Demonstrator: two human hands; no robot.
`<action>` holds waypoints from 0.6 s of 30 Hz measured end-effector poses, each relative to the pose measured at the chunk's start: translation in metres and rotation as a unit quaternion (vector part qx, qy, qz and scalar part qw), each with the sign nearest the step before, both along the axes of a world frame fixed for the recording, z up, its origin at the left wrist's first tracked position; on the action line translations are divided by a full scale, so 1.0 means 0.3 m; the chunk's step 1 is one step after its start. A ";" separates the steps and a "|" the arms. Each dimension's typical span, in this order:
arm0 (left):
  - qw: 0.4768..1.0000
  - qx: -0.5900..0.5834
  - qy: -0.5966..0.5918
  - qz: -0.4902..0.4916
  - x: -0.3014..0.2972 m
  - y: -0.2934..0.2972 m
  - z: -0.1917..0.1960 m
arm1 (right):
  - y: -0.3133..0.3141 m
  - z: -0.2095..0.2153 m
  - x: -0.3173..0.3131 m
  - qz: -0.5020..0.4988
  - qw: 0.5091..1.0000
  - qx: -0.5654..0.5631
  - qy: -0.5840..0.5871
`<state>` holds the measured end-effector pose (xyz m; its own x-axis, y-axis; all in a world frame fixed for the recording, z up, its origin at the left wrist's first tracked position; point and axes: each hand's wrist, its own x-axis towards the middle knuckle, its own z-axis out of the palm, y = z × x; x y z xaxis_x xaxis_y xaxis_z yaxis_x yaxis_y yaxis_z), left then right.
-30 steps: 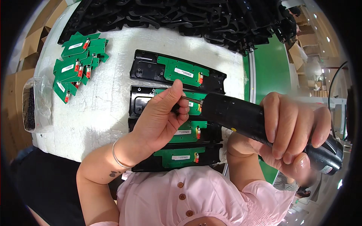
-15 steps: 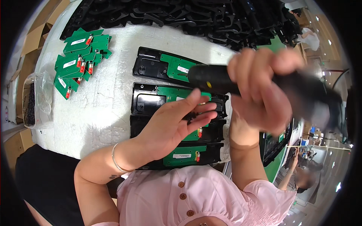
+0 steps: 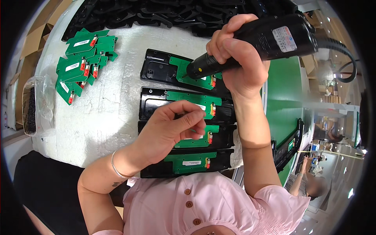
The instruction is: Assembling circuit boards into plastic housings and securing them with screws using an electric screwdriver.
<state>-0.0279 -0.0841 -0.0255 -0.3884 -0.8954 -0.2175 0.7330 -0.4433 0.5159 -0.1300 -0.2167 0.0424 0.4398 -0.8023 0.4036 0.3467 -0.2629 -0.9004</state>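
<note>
The right hand (image 3: 239,58) grips a black driver (image 3: 254,45), its long axis slanting from upper right down-left, tip on the far green board (image 3: 192,72). The left hand (image 3: 172,129) hovers over the middle trays (image 3: 156,103), fingertips pinched; what it holds is too small to tell.

The person wears a pale pink short-sleeved top (image 3: 203,203) with a row of small brown buttons down its front, at the lower middle of the frame. A thin silver bangle (image 3: 114,166) circles the left wrist, with a small dark mark just below it. Both forearms are bare.
</note>
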 end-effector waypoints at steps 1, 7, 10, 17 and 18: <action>1.000 0.000 0.001 0.000 0.002 -0.002 0.003 | -0.012 -0.002 0.001 0.027 1.000 -0.004 0.008; 0.995 0.069 0.014 0.066 0.030 -0.021 0.020 | -0.030 0.007 0.003 0.044 0.997 -0.017 0.063; 0.994 0.042 0.033 0.094 0.051 -0.017 -0.002 | -0.015 0.014 0.011 0.028 0.993 -0.041 0.104; 0.983 0.097 0.036 0.152 0.061 -0.027 0.008 | 0.047 0.066 -0.026 0.025 0.998 -0.053 -0.034; 0.983 0.093 0.045 0.153 0.058 -0.026 0.004 | 0.076 0.098 -0.053 0.077 0.991 -0.053 -0.095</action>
